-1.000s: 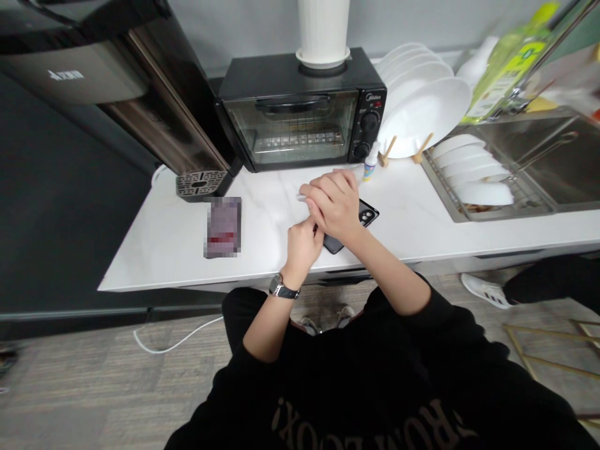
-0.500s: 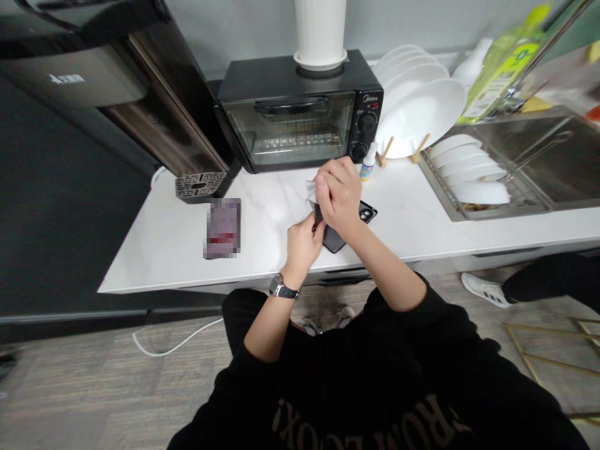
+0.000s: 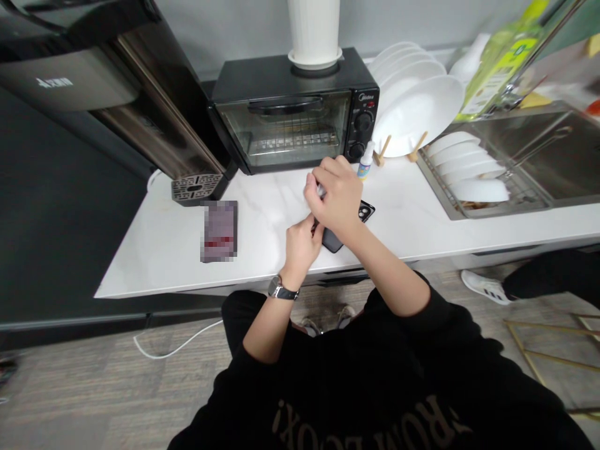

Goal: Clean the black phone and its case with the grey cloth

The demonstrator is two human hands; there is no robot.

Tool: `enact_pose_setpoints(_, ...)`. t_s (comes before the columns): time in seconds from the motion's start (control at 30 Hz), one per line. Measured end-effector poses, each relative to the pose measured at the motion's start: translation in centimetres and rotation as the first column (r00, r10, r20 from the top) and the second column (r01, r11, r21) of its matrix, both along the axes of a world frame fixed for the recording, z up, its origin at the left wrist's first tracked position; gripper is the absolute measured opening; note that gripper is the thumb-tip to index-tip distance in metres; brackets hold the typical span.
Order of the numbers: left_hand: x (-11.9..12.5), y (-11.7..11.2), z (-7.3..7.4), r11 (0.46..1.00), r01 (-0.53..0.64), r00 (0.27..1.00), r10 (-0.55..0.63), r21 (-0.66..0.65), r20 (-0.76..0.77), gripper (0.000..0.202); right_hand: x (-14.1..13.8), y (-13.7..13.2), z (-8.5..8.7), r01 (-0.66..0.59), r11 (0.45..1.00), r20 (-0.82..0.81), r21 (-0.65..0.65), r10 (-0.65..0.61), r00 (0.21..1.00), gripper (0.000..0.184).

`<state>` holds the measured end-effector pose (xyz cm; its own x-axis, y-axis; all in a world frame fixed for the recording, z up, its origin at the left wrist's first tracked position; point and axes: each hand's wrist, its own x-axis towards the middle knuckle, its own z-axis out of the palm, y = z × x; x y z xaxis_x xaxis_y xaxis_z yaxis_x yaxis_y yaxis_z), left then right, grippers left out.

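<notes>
A black smartphone (image 3: 332, 240) lies tilted under my hands on the white marble counter (image 3: 262, 250), its camera corner (image 3: 366, 212) showing past my right hand. My left hand (image 3: 300, 250), with a wristwatch (image 3: 283, 289) above it, grips the phone's lower edge. My right hand (image 3: 335, 200) is curled over the phone, pinching a small white tissue or wipe (image 3: 321, 191) that is mostly hidden by the fingers. The screen side is hidden.
A small white dropper bottle (image 3: 365, 161) stands just beyond my hands, in front of a black toaster oven (image 3: 285, 119). A pixelated flat object (image 3: 219, 231) lies to the left. White plates fill racks (image 3: 417, 106) at the right, beside a steel sink (image 3: 529, 150).
My right hand has closed further over the white wipe, which showed more clearly half a second ago. It has shifted slightly left on the phone. The phone stays in my left hand.
</notes>
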<state>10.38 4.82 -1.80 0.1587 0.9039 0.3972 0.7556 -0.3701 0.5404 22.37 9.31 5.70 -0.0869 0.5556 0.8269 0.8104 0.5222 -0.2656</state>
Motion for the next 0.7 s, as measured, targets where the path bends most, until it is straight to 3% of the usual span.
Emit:
enact_pose_setpoints(0.1,-0.1,0.0,0.0,1.000,-0.012,0.999,0.011,-0.006,-0.049,0.015,-0.2,-0.6,-0.7,-0.023,0.998,-0.034,0.066,0.026,0.999,0.047)
enact_pose_setpoints(0.3,0.0,-0.2,0.2,1.000,-0.005,0.999,0.005,0.004,-0.034,0.018,2.1,0.6,-2.2,-0.322,0.940,0.235,0.114,0.289,0.928,0.036)
enact_pose_setpoints(0.43,0.2,-0.1,0.3,1.000,-0.006,1.000,0.005,-0.022,-0.028,0.019,1.7,0.4,-1.4,-0.190,0.979,0.024,0.078,0.189,0.982,0.041)
enact_pose_setpoints(0.53,0.2,-0.1,0.4,0.999,-0.008,1.000,0.007,-0.044,-0.017,0.022,1.1,-0.1,-0.4,-0.095,0.995,-0.135,-0.038,0.090,0.987,0.049)
enact_pose_setpoints(0.63,0.3,-0.2,0.6,1.000,-0.007,1.000,0.007,-0.031,-0.002,0.024,1.2,-0.4,0.3,-0.102,0.988,-0.153,-0.117,0.084,0.985,0.052)
enact_pose_setpoints(0.7,0.3,-0.3,0.6,1.000,-0.004,1.000,0.004,-0.014,-0.009,0.025,1.6,-0.5,0.5,-0.113,0.990,-0.087,-0.090,0.105,0.991,0.053)
